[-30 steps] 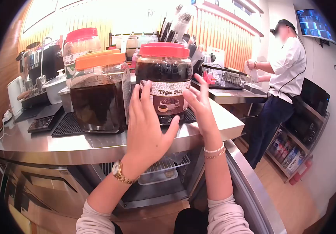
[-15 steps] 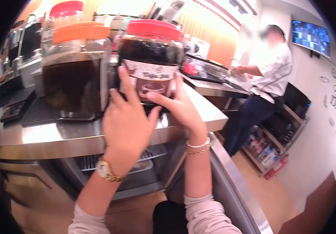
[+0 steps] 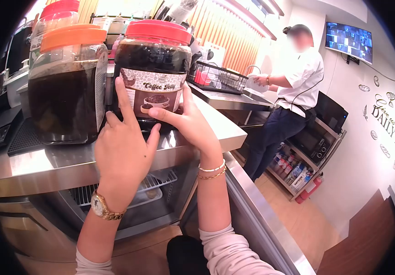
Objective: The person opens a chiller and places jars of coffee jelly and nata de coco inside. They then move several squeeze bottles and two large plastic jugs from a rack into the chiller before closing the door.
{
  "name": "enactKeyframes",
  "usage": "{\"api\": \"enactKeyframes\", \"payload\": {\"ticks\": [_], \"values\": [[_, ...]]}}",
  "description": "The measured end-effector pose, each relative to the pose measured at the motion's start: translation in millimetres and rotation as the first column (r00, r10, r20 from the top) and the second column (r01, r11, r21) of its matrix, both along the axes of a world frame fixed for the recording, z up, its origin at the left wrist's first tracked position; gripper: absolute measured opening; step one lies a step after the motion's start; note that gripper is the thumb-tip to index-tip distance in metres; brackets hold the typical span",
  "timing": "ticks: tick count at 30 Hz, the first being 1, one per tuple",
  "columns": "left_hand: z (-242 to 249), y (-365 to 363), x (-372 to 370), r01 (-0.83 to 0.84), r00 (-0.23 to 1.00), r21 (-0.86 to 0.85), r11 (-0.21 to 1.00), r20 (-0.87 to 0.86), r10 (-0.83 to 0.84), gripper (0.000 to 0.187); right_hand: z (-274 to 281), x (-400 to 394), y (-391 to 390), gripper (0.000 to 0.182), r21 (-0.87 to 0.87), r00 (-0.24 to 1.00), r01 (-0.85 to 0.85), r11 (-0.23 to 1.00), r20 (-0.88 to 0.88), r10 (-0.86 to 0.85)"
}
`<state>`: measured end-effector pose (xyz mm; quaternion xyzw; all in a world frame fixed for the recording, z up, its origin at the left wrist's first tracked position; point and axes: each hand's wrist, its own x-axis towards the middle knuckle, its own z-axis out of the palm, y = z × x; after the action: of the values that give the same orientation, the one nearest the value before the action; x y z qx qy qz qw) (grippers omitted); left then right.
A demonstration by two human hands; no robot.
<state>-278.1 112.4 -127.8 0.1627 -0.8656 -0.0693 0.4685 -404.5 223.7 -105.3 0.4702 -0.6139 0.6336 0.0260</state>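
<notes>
At the front edge of the steel table (image 3: pixel 206 133), head view: both hands clasp a large clear jar (image 3: pixel 154 68) with a red lid (image 3: pixel 158 30), filled with a dark product. The left hand (image 3: pixel 122 153) presses its open palm and spread fingers against the jar's lower left side; the right hand (image 3: pixel 190 123) wraps the lower right side, thumb laid across the front below the label (image 3: pixel 154 91). Neither hand is closed into a fist; together they grip the jar between them. The jar stands at, or just above, the table surface near its front edge; contact with the table is hidden by the hands. Just beside it on the left stands a second dark-filled jar with an orange lid (image 3: pixel 71 34), and a third red-lidded jar (image 3: pixel 59 8) stands behind. Risk, as a judgement: the jar looks full and heavy, held only low on smooth walls, so it could slip or tip forward off the edge, or knock the neighbouring jar. Legible writing: "Coffee Jelly" on the label; partial wall lettering (image 3: pixel 387 123) reading "DAILY BR…". A co-worker (image 3: pixel 293 87) in a white shirt stands well apart at a counter beyond, below a wall screen (image 3: pixel 348 41).
</notes>
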Motion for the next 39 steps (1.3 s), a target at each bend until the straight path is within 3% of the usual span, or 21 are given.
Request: {"api": "enactKeyframes", "payload": {"ticks": [6, 17, 32, 35, 39], "values": [[-2.4, 2.8, -2.3, 0.007, 1.0, 0.002, 1.0, -0.022, -0.007, 0.106, 0.2, 0.1, 2.8, 0.097, -0.032, 0.998, -0.041, 0.999, -0.048, 0.04], [-2.7, -2.1, -11.7, 0.011, 1.0, 0.037, 0.999, -0.024, -0.01, 0.106, -2.0, -9.6, -3.7, 0.096, -0.039, 0.996, -0.032, 0.999, -0.083, 0.029], [-1.1, 4.3, -3.1, 0.007, 0.999, 0.01, 1.0, -0.053, -0.007, 0.101, 0.3, 1.4, 3.5, 0.096, -0.003, 0.995, 0.026, 1.0, -0.092, -0.026], [-0.2, 5.0, -1.5, 0.001, 0.999, 0.008, 1.0, -0.048, -0.001, 0.101, -2.7, -0.8, 0.7, 0.109, -0.046, 0.999, 0.018, 0.999, -0.048, -0.02], [-0.4, 3.9, -2.6, -0.003, 0.999, -0.004, 1.0, -0.049, 0.003, 0.1, -3.0, -1.2, -0.5, 0.109, -0.052, 0.999, 0.013, 0.999, -0.041, -0.015]]}}
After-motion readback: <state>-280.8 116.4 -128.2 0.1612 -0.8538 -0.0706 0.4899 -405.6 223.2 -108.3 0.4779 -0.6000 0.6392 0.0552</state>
